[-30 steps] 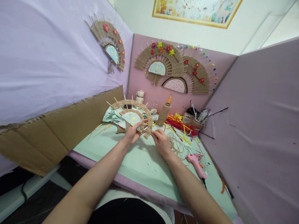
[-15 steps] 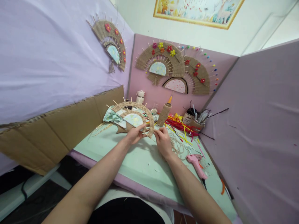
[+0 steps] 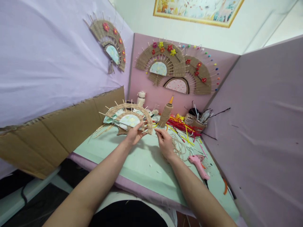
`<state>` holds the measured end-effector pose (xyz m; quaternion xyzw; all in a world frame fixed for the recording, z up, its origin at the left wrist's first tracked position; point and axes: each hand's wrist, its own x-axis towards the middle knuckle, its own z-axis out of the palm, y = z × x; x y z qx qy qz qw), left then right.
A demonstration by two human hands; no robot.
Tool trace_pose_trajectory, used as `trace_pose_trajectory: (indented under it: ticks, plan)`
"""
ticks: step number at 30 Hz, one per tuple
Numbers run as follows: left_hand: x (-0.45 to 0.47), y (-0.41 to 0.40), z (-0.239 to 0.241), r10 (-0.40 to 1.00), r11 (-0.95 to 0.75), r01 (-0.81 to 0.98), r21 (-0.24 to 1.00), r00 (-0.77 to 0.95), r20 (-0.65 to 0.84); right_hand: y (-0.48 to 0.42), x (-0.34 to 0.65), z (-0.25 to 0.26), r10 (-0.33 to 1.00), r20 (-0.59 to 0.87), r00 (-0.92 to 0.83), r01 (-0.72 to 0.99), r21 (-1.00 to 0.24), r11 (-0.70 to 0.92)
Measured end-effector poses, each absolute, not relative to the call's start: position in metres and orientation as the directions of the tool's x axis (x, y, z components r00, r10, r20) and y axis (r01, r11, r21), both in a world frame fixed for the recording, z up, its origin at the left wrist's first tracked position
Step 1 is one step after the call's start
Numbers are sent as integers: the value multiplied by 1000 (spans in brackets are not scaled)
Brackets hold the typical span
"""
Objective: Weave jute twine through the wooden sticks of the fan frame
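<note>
A half-round woven fan (image 3: 148,121) of tan twine, with thin sticks poking out along its rim and a pale floral half-circle at its centre, is held above the table. My left hand (image 3: 135,135) grips it at its lower right, thumb on the front. Just right of the fan's end, my right hand (image 3: 165,142) is closed with thumb and forefinger pinched on twine, only faintly visible between the hand and fan. Loose loops of twine (image 3: 178,146) lie beside the right hand. Behind stands a cone of twine (image 3: 166,115).
A pink glue gun (image 3: 199,167) lies at right on the green tabletop (image 3: 139,164). Red and yellow craft stems (image 3: 183,126) and a pen holder (image 3: 197,124) are farther back. Cardboard (image 3: 63,129) edges the left side. Finished fans (image 3: 163,50) hang on the back panel.
The fan has tilted and shifted slightly left in my left hand. My right hand has come a little away from the fan's edge, still pinching.
</note>
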<state>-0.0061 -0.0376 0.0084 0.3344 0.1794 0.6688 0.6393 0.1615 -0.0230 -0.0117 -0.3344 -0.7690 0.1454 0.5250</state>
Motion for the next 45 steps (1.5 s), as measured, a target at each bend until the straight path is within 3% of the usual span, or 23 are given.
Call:
trace_pose_trajectory:
  ticks: [14,19,24,34,45]
  plan:
    - [-11,-31,6,991,-109,-794,598,-38,130,-24,158,-15,733,596,-327,201,-714,671]
    - [-10,-33,8,984,-137,-801,583,-41,175,-22,155,-19,855,445,-266,153,-856,493]
    - [-8,-37,10,979,-162,-790,591,-52,200,-21,151,-21,924,272,-268,-43,-962,271]
    - [0,-38,2,960,-58,-692,719,158,230,-15,150,-17,959,113,-259,-341,-940,19]
    - [-1,-36,1,959,-114,-682,722,113,258,-20,148,-17,940,52,-338,-281,-959,-48]
